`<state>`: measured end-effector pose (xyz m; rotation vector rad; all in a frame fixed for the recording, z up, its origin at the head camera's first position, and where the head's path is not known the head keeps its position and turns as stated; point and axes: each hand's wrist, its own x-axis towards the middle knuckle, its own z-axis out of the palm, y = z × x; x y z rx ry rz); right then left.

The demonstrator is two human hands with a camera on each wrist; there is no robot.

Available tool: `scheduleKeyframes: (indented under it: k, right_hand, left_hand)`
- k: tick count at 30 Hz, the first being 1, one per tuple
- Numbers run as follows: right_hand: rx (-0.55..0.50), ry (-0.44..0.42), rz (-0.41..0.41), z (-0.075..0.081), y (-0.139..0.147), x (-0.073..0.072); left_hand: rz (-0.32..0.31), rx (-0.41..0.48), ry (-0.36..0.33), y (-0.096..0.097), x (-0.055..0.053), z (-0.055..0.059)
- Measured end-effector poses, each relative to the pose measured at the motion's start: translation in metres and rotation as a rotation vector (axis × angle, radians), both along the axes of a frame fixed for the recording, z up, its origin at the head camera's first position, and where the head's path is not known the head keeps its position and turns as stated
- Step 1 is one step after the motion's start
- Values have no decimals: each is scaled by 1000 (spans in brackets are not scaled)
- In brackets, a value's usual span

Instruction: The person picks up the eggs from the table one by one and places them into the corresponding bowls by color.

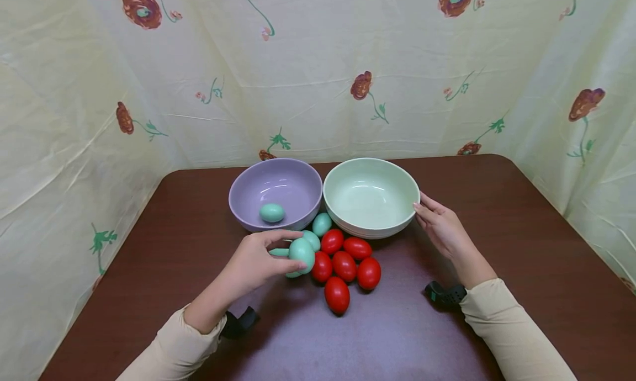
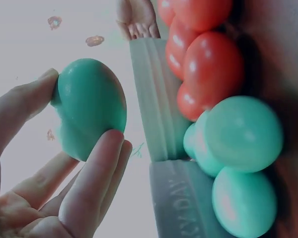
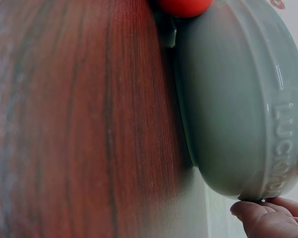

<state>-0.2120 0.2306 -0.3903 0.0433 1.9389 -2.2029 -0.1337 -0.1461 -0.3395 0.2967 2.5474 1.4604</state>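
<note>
My left hand [image 1: 260, 259] pinches a mint-green egg [image 2: 92, 99] between thumb and fingertips, above the table. A second green shape shows partly behind that egg, inside the same grasp. Under and beyond this hand lie more mint-green eggs [image 2: 244, 134], close to the purple bowl [image 1: 240, 196]. One green egg [image 1: 271, 212] sits inside that bowl. On the right, my right hand [image 1: 442, 226] holds the rim of the pale green bowl [image 1: 370, 226], thumb at the edge and fingers along the outside. The bowl stands on the table beside the purple one.
Several glossy red eggs [image 1: 344, 266] lie clustered in front of the pale green bowl, right against the green eggs. The brown table [image 1: 502, 204] ends just behind both bowls. A flowered curtain [image 1: 318, 105] hangs around its back and sides.
</note>
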Motion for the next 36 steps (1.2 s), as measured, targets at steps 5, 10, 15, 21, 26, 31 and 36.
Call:
scheduleKeyframes:
  k: [5, 10, 15, 21, 26, 31, 36]
  right_hand:
    - [4, 2, -1, 0, 0, 0]
    - [0, 6, -6, 2, 1, -1]
    - [13, 5, -6, 2, 1, -1]
    - [7, -2, -8, 1, 0, -1]
    - [4, 1, -8, 1, -1, -1]
    - [9, -2, -9, 1, -1, -1]
    - [12, -3, -10, 0, 0, -1]
  left_hand:
    - [8, 12, 9, 0, -12, 8]
    - [31, -11, 41, 0, -26, 15]
    - [53, -21, 56, -1, -36, 20]
    - [75, -48, 76, 1, -44, 26]
    - [91, -38, 83, 3, -53, 33]
    - [105, -25, 65, 1, -63, 40]
    - [99, -18, 70, 0, -72, 47]
